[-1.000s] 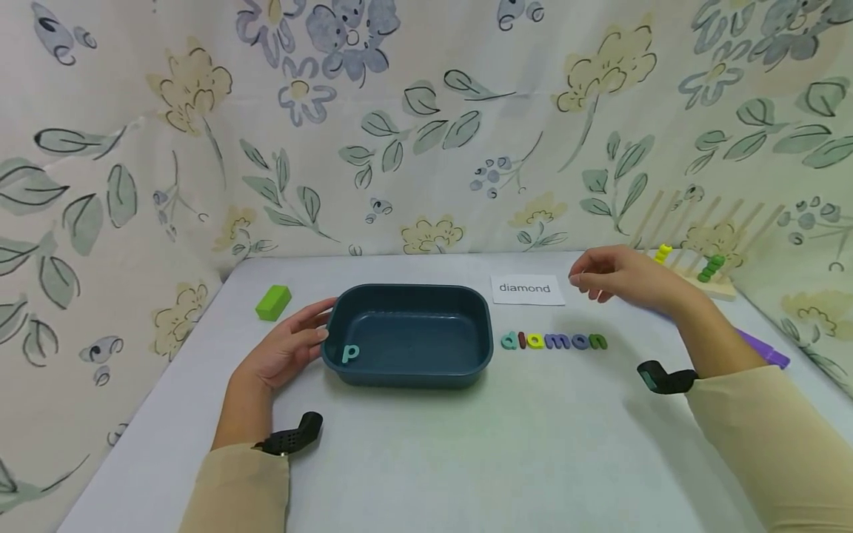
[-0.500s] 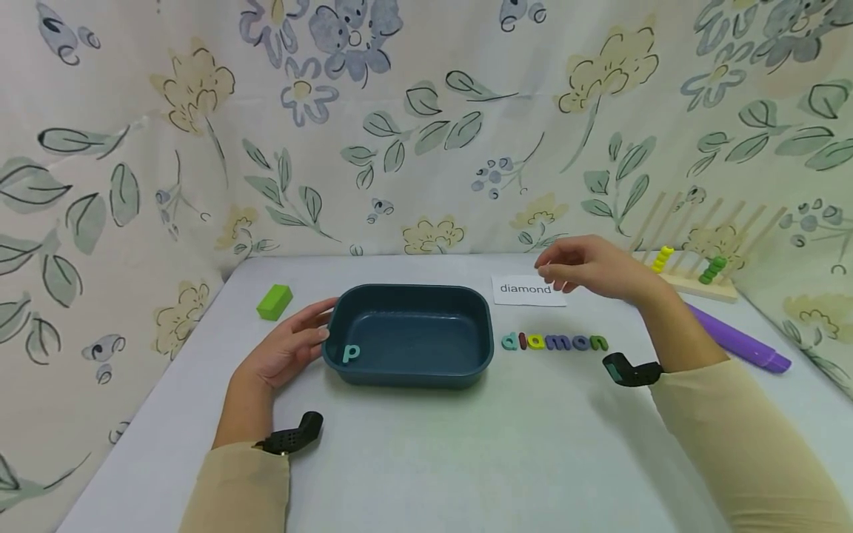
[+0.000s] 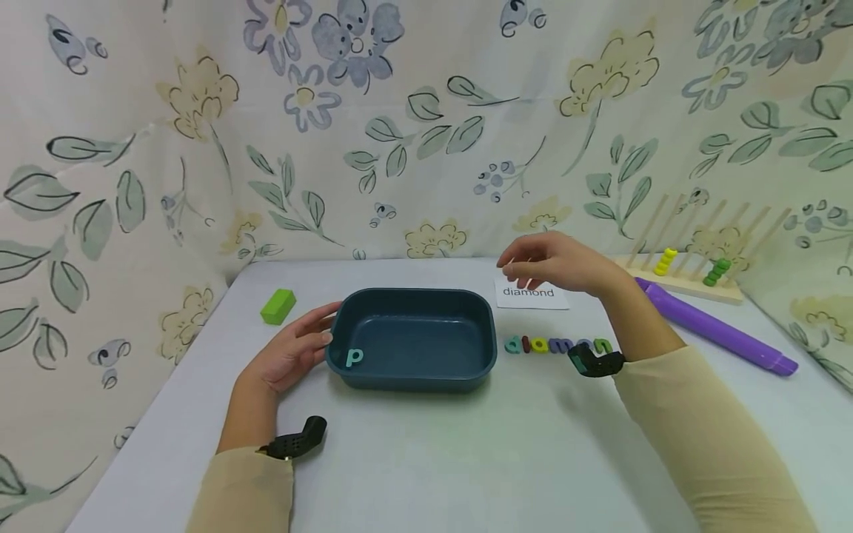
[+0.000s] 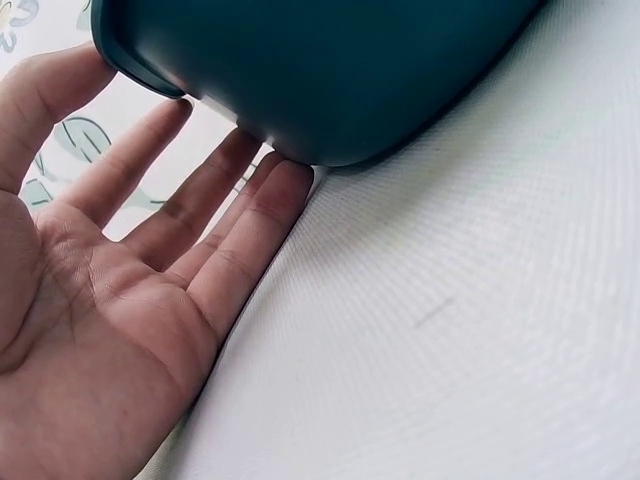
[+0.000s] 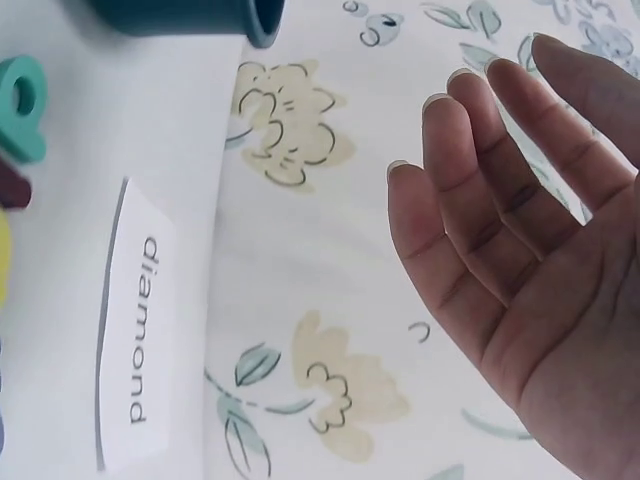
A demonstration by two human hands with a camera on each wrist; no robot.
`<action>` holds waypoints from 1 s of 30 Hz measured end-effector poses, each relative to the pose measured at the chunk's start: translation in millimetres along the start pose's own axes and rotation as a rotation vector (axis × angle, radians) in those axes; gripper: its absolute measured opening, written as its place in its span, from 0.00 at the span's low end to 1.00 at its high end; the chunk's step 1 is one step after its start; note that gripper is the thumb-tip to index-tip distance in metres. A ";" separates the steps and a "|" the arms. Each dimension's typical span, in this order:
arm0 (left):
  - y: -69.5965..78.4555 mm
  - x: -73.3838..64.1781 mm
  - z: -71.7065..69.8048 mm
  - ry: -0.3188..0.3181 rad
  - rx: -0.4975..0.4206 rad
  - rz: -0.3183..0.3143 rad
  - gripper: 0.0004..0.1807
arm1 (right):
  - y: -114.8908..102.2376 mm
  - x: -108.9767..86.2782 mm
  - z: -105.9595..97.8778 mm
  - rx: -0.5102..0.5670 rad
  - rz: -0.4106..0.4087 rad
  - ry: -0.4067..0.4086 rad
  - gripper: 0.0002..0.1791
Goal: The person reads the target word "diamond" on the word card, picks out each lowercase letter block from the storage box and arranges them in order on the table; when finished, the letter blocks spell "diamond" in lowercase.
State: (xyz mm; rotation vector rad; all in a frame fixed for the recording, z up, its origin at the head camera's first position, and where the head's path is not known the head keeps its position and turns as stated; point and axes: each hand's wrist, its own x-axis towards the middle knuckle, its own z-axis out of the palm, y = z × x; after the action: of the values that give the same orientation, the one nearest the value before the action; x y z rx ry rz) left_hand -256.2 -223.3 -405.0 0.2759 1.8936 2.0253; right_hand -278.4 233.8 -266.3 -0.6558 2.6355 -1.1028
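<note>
My left hand [image 3: 293, 352] rests against the left end of a dark teal rectangular tub [image 3: 413, 383]. In the left wrist view the fingers [image 4: 225, 190] are fairly straight, their tips touching the tub's wall, and the thumb lies at the rim. A teal letter p [image 3: 354, 357] lies inside, at the front left corner. Above the white card [image 3: 533, 298] printed "diamond" hovers my right hand [image 3: 556, 263], fingers loosely bent and holding nothing. In front of the card, several coloured letters [image 3: 538, 346] form a row reading d, l, a, m, o, n; my right wrist camera partly covers the o.
A green block [image 3: 278, 306] sits left of the tub at the back. At the back right stands a wooden peg rack [image 3: 706, 285] with yellow and green beads. A long purple stick [image 3: 720, 326] lies before it. Floral cloth [image 3: 426, 148] hangs behind the table.
My right hand has moved left, from beyond the card's right edge to over its left part, uncovering more of the purple stick. My left hand stays at the tub.
</note>
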 end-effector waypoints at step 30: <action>-1.5 -0.1 -1.4 0.012 -0.033 -0.002 0.35 | -47.5 79.8 61.7 0.072 -0.026 -0.293 0.20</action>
State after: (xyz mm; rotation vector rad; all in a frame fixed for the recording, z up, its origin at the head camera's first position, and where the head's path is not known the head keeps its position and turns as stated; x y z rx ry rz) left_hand -256.5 -224.6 -406.6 0.2545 1.8654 2.0590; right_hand -311.5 127.9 -277.1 -0.7735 2.3358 -1.0168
